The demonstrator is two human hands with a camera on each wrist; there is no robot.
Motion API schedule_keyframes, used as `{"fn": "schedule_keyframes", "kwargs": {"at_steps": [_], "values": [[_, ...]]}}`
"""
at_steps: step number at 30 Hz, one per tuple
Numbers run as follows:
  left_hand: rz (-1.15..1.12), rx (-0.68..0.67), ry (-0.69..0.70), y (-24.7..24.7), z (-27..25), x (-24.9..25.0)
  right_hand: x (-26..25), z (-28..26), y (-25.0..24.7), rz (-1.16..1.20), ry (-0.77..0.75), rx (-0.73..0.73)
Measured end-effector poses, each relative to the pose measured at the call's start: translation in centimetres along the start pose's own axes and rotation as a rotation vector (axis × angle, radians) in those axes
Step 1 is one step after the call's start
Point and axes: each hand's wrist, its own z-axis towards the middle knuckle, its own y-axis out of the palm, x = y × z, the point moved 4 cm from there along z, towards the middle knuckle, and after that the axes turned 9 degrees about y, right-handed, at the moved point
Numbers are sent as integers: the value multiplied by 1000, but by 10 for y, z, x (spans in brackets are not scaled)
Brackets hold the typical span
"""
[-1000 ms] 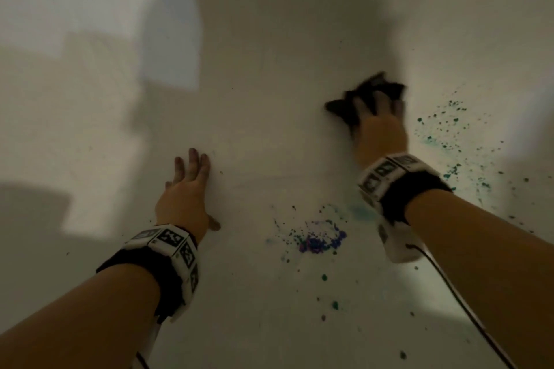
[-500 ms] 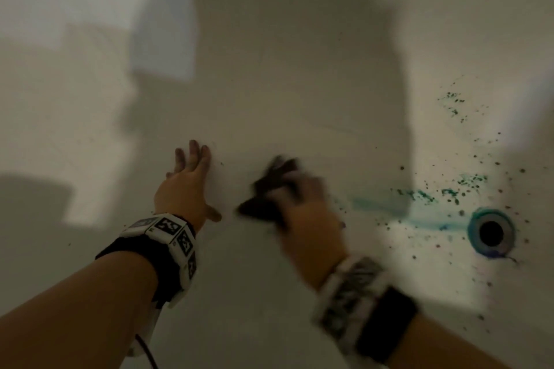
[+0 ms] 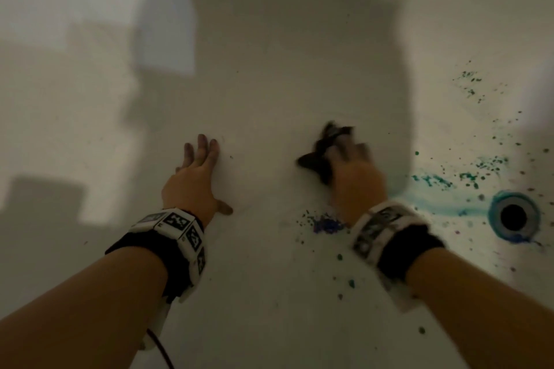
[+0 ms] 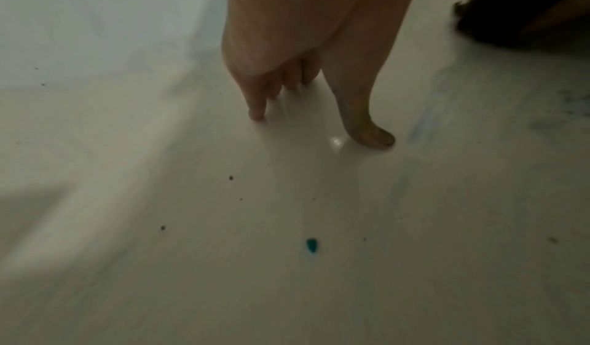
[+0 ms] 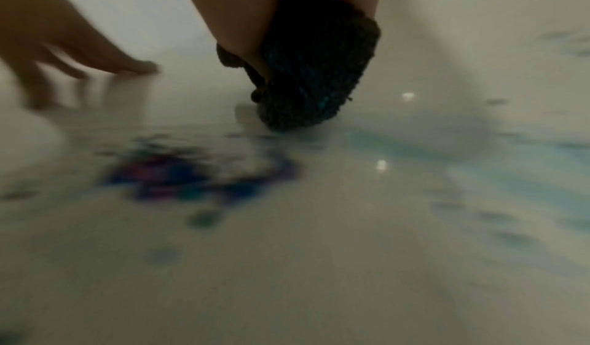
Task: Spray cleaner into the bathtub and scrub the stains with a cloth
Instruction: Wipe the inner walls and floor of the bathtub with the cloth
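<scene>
I look down into a white bathtub (image 3: 269, 84). My right hand (image 3: 350, 165) grips a dark bunched cloth (image 3: 320, 156) and presses it on the tub floor; it is motion-blurred. In the right wrist view the cloth (image 5: 316, 72) shows teal smears and touches the floor. A blue-purple stain (image 3: 326, 225) lies just below that hand, also seen as the blurred stain (image 5: 198, 176). Teal splatter (image 3: 467, 177) spreads to the right. My left hand (image 3: 195, 177) lies flat and spread on the floor, fingers (image 4: 258, 103) straight, holding nothing.
A round drain (image 3: 513, 216) ringed with blue sits at the right edge. A teal streak (image 3: 443, 207) runs from the drain toward my right wrist. Small teal drops (image 3: 350, 281) dot the near floor, one teal drop (image 4: 311, 245) below my left hand. Tub walls rise left and right.
My right hand with the cloth swept from upper right to beside my left hand, then back right and up. The left hand stayed planted. The view shifted, uncovering the drain.
</scene>
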Motion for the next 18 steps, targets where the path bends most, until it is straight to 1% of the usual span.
{"fn": "schedule_keyframes", "kwargs": {"at_steps": [1,3,4,5,6,7,8,9,10,11,13,14,15,16,18], "values": [[5,4,0,0,0,0,28,5,-8,-31,91,32],[8,1,-6,0,0,0,78,9,-27,-101,259,45],[6,0,-13,0,1,0,93,9,-37,-109,330,41],[6,0,-17,0,1,0,98,6,-50,-88,371,50],[7,-4,-20,-1,1,1,94,0,-59,-36,360,71],[9,-8,-22,-1,0,2,81,-8,-67,22,299,87],[11,-10,-24,-1,0,2,61,-20,-71,60,206,88],[12,-9,-24,-1,0,2,36,-34,-70,78,109,43],[13,-8,-22,-1,0,3,12,-50,-62,76,13,-44],[13,-6,-21,-2,-1,3,-14,-65,-52,73,-73,-127],[16,3,-20,-3,-1,4,-61,-91,-29,103,-267,-229],[22,8,-19,-2,-1,4,-81,-101,-15,73,-363,-284],[29,12,-16,-2,-1,4,-96,-108,-4,23,-413,-336],[33,16,-13,-2,-1,3,-107,-111,10,-12,-421,-387],[37,16,-10,-2,-2,3,-116,-110,27,-24,-366,-474]]}}
